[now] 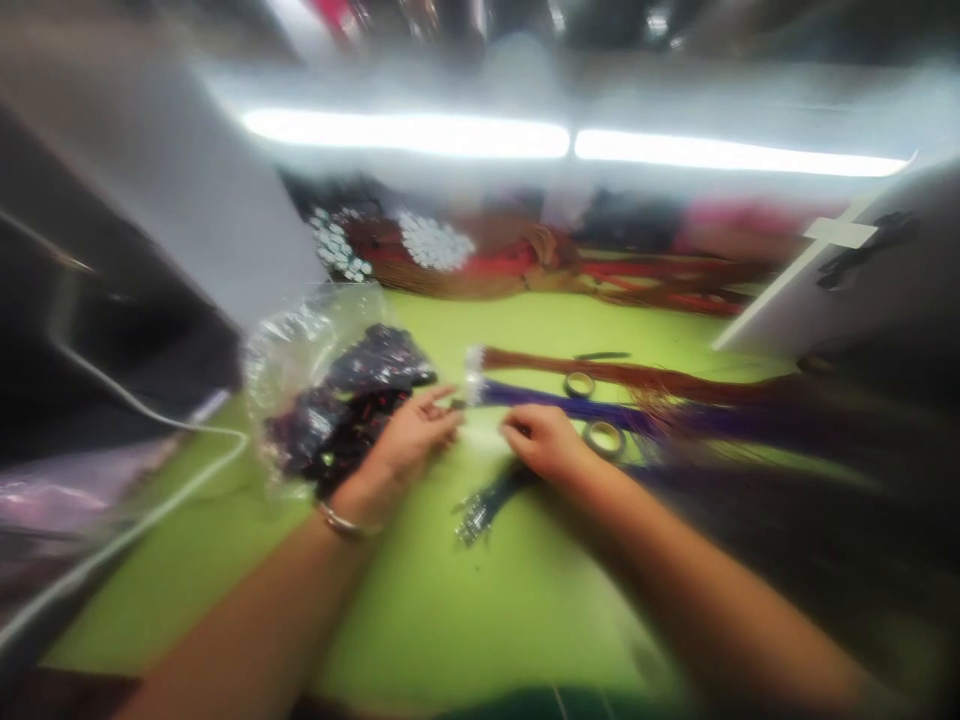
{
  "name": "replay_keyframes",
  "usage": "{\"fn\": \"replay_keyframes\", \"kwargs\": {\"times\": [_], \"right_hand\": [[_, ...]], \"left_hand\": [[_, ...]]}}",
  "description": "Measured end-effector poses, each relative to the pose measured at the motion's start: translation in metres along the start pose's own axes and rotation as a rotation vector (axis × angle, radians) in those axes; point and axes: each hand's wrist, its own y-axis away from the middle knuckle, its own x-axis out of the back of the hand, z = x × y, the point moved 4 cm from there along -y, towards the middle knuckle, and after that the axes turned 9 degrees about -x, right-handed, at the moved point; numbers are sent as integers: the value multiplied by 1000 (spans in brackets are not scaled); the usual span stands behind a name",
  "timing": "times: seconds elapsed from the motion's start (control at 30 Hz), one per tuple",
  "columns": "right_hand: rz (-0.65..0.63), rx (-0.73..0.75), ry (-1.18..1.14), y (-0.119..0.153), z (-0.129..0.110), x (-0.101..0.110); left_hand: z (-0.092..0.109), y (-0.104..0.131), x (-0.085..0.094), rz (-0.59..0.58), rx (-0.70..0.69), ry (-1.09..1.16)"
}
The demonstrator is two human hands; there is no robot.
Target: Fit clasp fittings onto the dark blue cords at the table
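My left hand (412, 435) is beside a clear plastic bag (289, 345) of small dark parts (375, 365). Its fingers are partly spread, and a small dark item (456, 404) shows at the fingertips; blur hides whether it is gripped. To the right, my right hand (544, 440) has its fingers curled together, and what they hold, if anything, is too small to make out. Just beyond it run blue wires (555, 400) and brown wires (547, 362), with white connectors (474, 375) at their left ends. Dark wires with metal ends (474, 520) lie below my right hand.
Two tape rolls, one farther (580, 385) and one nearer (604, 438), sit by the wires on the green table (465, 620). Red and brown wire bundles (480, 270) lie at the back. A white cable (187, 480) crosses the left side.
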Motion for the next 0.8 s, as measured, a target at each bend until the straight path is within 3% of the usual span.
{"fn": "replay_keyframes", "kwargs": {"times": [0.2, 0.4, 0.5, 0.67, 0.8], "right_hand": [[28, -110, 35, 4, -1, 3], [7, -153, -103, -1, 5, -1], [62, -156, -186, -1, 6, 0], [72, -131, -290, 1, 2, 2], [14, -72, -257, 3, -2, -1]], "left_hand": [[-6, 8, -17, -108, 150, 230], [-9, 9, -22, -118, 201, 307], [-9, 10, -22, -165, 129, 177], [-8, 10, -23, -234, -129, -232], [-9, 11, -26, -263, -140, -254]]}}
